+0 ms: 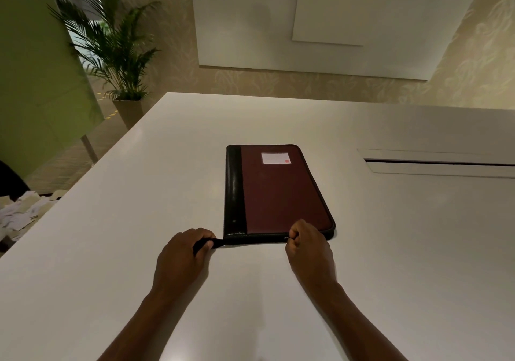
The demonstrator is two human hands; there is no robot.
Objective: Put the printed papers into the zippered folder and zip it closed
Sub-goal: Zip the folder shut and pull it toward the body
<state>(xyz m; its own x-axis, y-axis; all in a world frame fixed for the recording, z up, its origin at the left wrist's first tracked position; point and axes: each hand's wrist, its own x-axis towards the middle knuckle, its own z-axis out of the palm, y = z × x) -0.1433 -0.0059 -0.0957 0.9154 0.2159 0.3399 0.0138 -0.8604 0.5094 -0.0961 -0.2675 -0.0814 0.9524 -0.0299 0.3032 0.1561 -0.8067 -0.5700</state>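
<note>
both my hands grip: my left hand [182,252] curls round the black strap [206,244] at the folder's near left corner, and my right hand [306,245] pinches the zipper pull [287,238] on the near edge. the folder [278,193] lies flat and closed on the white table [139,221], its long axis running away from me, label [276,158] at the far end. i cannot tell what is inside.

Maroon zippered folder [281,193] with black spine and white label lay flat and closed on the white table [139,207]; papers not visible.
</note>
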